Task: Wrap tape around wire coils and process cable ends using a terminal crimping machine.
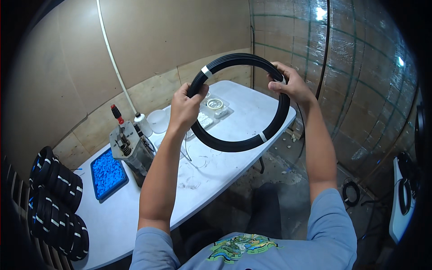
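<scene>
One smudged white table, black coil above, floor perhaps concrete

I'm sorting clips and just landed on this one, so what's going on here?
A person is holding up a black coil with both hands: the left hand grips one side, the right hand the other. White bands wrap it in places. Behind it is a white table, with a metal device and a blue tray of small blue pieces on it. More banded black coils are piled at the far left.
</scene>
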Motion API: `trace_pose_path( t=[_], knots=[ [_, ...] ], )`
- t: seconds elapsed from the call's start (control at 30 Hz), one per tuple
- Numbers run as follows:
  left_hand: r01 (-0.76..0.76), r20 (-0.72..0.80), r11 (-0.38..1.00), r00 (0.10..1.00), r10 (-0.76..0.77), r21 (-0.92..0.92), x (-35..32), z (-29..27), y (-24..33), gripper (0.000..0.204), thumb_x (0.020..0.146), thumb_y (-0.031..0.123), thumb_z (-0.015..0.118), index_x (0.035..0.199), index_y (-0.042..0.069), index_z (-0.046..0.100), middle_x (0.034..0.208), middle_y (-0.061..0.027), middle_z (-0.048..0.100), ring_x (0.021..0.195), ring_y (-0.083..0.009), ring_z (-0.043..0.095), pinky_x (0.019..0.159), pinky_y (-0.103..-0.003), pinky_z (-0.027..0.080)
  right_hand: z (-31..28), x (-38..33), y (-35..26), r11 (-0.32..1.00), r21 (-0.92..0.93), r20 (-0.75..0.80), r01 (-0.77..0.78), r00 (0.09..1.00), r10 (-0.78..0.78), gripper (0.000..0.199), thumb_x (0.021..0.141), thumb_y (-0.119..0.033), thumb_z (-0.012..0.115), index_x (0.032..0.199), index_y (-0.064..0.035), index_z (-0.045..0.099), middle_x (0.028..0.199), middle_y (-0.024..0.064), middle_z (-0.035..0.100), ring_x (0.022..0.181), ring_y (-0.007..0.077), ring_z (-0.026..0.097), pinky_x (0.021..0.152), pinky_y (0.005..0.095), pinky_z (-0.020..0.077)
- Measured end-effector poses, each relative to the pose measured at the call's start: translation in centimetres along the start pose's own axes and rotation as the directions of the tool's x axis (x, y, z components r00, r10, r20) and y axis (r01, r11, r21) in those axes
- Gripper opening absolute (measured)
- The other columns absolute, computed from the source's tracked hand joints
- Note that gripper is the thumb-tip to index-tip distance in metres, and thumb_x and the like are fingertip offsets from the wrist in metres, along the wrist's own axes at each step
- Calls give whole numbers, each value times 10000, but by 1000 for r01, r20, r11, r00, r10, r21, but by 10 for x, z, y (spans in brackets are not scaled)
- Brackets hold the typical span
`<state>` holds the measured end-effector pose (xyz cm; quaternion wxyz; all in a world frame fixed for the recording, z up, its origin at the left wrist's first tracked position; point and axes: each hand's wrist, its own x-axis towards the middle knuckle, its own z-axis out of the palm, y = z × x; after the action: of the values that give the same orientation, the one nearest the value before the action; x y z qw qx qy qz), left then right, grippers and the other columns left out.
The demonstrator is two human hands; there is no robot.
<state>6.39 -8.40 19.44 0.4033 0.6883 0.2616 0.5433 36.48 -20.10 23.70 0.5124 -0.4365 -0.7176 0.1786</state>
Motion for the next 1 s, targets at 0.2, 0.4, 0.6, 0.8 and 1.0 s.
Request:
trace_pose_path(
  t=[0.2,0.4,0.6,0.8,1.0],
  knots=[
    [-107,-45,994,993,106,-23,14,-25,21,261,922,280,774,906,52,646,644,64,482,535,-42,433,486,-239,326,4,3,5,981,170,-67,98,994,-87,686,874,-200,815,1455,-51,482,986,35,637,865,113,608,799,287,540],
    [-142,-133,988,982,133,-64,28,-36,84,268,913,305,782,922,70,654,652,42,466,525,-65,443,498,-236,373,9,20,2,926,147,-259,348,917,-304,614,1022,-309,621,1530,-77,364,977,78,660,767,124,652,698,301,580],
    [39,-25,947,998,-50,-318,34,-42,105,219,938,279,747,952,112,606,714,32,455,574,-77,454,526,-269,413,9,33,-52,956,-10,-407,293,872,-272,509,1050,-334,570,1508,-157,436,946,45,627,682,66,571,565,233,507],
    [99,39,938,995,-92,-331,13,-43,45,259,941,298,745,1026,122,574,724,21,452,571,-105,476,530,-292,437,30,24,-21,989,-66,-409,135,900,-151,467,1014,-206,650,1450,-144,496,803,-14,592,567,46,512,493,222,430],
    [275,20,905,959,-284,-323,-18,-28,-65,227,961,256,728,937,94,570,657,25,479,514,-100,481,469,-290,431,66,-6,75,997,59,-351,-41,935,59,448,975,-115,637,1408,-102,526,768,-10,562,499,60,499,450,245,406]
  ],
)
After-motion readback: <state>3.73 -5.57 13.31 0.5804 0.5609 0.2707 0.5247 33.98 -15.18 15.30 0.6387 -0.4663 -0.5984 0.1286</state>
